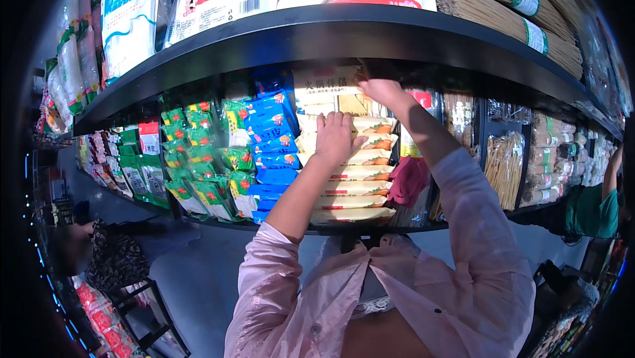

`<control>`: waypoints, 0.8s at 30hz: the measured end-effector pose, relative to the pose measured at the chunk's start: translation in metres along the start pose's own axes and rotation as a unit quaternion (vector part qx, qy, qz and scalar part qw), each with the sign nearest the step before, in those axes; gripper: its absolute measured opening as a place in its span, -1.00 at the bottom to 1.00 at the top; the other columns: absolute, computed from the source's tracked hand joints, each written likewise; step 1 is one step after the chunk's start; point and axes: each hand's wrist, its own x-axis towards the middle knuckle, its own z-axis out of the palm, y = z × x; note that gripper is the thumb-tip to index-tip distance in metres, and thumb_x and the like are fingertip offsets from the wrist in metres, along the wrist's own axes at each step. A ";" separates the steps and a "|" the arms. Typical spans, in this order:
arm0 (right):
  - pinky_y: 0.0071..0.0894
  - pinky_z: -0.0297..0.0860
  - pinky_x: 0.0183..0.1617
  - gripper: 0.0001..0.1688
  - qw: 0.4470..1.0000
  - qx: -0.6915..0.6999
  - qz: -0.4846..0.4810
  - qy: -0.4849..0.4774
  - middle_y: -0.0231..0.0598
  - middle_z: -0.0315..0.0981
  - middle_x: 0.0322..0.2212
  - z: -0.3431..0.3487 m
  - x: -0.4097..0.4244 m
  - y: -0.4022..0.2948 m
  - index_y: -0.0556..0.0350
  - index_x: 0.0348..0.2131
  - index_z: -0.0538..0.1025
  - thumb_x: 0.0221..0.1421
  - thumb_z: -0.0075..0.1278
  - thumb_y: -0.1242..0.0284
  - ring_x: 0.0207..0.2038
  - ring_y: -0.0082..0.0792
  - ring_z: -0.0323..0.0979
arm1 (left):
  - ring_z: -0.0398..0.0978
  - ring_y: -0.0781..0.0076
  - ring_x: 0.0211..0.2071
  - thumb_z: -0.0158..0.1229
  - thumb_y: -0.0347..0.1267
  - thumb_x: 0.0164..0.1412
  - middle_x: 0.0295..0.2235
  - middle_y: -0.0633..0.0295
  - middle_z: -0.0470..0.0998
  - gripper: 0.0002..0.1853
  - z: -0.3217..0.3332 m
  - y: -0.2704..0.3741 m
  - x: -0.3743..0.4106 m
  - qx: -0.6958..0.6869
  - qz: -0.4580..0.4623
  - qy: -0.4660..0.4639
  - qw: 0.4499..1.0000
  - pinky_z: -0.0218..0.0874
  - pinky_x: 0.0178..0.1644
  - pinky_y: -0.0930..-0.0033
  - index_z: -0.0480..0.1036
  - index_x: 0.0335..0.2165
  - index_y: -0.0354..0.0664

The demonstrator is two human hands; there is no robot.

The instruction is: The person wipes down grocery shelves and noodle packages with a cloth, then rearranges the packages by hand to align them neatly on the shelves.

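My left hand [336, 140] lies with spread fingers on a row of cream food packets [354, 173] lined up on the lower shelf. Behind that row a larger cream packet [320, 91] faces up. At its right edge is my right hand [379, 91], fingers bent; whether they pinch the packet cannot be seen clearly. Blue packets [273, 139] stand in a row to the left of the cream ones. A crumpled dark pink cloth [409, 182] rests to the right of the row, below my right forearm.
The upper shelf's dark edge [317, 23] curves close above my hands. Green packets [198, 159] fill the left part of the lower shelf; bagged dried sticks [505, 169] stand at right. One person [116, 254] is at lower left, another in a green top [593, 211] at far right.
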 end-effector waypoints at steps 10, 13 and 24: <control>-0.17 0.29 -0.02 -0.53 0.979 -0.078 -0.168 -0.091 -0.16 0.40 -0.20 0.029 -0.030 -0.017 0.04 -0.05 0.46 0.00 0.12 0.36 -0.05 -0.09 0.33 | 0.13 -0.07 0.11 0.21 0.05 0.01 0.06 -0.19 0.21 -0.14 -0.007 0.012 -0.042 -0.107 -0.045 0.022 0.993 -0.13 0.18 -0.09 0.19 0.09 -0.35; -0.20 0.29 -0.03 -0.52 0.989 -0.036 -0.126 -0.063 -0.17 0.39 -0.20 0.038 -0.037 0.010 -0.04 -0.03 0.46 0.01 0.11 0.40 -0.08 -0.12 0.33 | -0.01 -0.17 0.21 0.23 0.09 -0.04 0.16 -0.31 0.04 -0.03 -0.008 0.001 -0.023 -0.066 -0.018 0.092 0.993 -0.20 0.22 -0.16 0.10 0.14 -0.36; -0.17 0.30 -0.02 -0.53 0.962 0.042 -0.122 -0.239 -0.03 0.40 -0.23 0.024 -0.008 0.016 0.02 -0.02 0.47 0.01 -0.03 0.55 -0.12 -0.03 0.35 | 0.04 0.03 0.24 -0.02 0.26 0.06 0.11 -0.08 0.24 0.00 -0.001 -0.041 0.026 -0.011 -0.005 -0.012 1.000 -0.49 0.32 -0.20 0.08 0.15 -0.40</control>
